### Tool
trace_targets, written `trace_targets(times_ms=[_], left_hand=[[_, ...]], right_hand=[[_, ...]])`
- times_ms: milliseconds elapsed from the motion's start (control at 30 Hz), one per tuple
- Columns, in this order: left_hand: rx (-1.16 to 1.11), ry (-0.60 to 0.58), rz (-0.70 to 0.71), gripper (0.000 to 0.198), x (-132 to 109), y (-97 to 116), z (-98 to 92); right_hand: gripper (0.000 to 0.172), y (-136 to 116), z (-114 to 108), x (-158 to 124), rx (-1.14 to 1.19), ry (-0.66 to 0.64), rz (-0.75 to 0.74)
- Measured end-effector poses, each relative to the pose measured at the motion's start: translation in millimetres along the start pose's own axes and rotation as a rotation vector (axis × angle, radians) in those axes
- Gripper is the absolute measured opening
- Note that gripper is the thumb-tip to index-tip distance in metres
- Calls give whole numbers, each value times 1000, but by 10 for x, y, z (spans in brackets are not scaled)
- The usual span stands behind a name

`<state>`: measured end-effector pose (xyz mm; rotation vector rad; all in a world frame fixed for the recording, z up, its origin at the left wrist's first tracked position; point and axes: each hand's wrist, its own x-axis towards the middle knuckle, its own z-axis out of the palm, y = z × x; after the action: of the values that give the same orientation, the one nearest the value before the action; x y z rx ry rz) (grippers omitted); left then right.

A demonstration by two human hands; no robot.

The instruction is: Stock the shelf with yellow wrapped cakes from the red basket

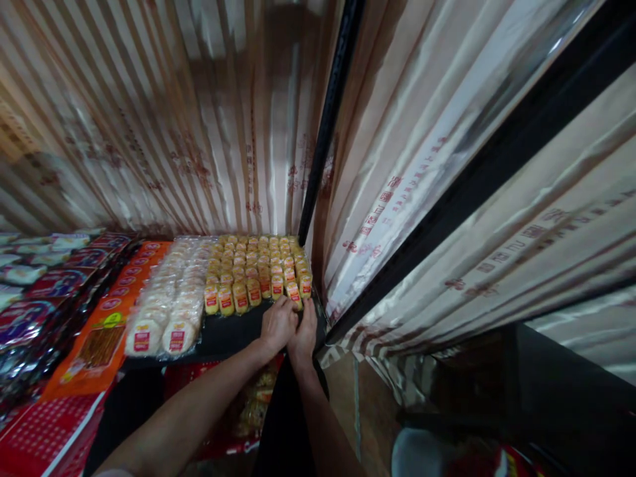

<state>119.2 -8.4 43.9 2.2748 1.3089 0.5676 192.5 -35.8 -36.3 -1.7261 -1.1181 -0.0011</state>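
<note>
Small yellow wrapped cakes (241, 296) with red labels stand in rows at the right end of the dark shelf (228, 331). In the front row, one wrapped cake (293, 293) leans at a tilt, out of line with its neighbours. My left hand (279, 324) is closed, its curled fingers at the near end of that tilted cake. Close against it, my right hand (303, 331) also has its fingers together on the cake's right side. The fingertips partly hide where they grip. Left of these rows lie larger white round packaged cakes (179, 336).
An orange snack bag (102, 331) and dark purple packets (37, 311) lie farther left. Black posts (330, 126) and striped plastic sheeting (223, 132) bound the shelf behind and right. Red packaging (54, 430) is below; a pale rounded object (417, 454) stands on the floor.
</note>
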Motion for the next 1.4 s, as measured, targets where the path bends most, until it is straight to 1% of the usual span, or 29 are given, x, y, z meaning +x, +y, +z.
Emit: trace_targets(times_ms=[167,367,433,500,600,667,767,833,900,1033,1200,1400], left_hand=[[-115,-33,-16,25,-387,-153,-68],[-101,-98,-71,26,-814,-458,-70],[-116,-102,-94,25,-888,-522,-83],[-160,-89,-105,24,-906,-551,-100],[-279,-23,-108,27,-820,-526,-106],[-381,5,-150,31,-700,-468,-91],[-583,-44,-327,29,-487,-340,-62],[-722,-83,-435,29,-353,-259,-42],[-796,-97,-478,28,-237,-207,-13],[-755,-92,-477,27,-62,-190,76],[-689,-85,-420,26,39,-175,142],[-563,13,-330,30,88,-131,109]], right_hand=[[44,-215,-106,-360,27,-64,-71],[38,-281,-33,-835,39,-173,-183],[38,-314,-28,-884,22,-195,-199],[39,-352,-48,-825,1,-178,-211],[40,-370,-96,-550,-70,-101,-189],[39,-338,-120,-311,-135,-41,-156],[37,-248,-133,-17,-210,-5,-141],[37,-189,-128,91,-255,-13,-120],[39,-145,-115,134,-296,-39,-82],[41,-86,-72,130,-294,-70,-34],[36,-9,3,135,-159,-72,10],[26,1,76,217,30,-85,79]])
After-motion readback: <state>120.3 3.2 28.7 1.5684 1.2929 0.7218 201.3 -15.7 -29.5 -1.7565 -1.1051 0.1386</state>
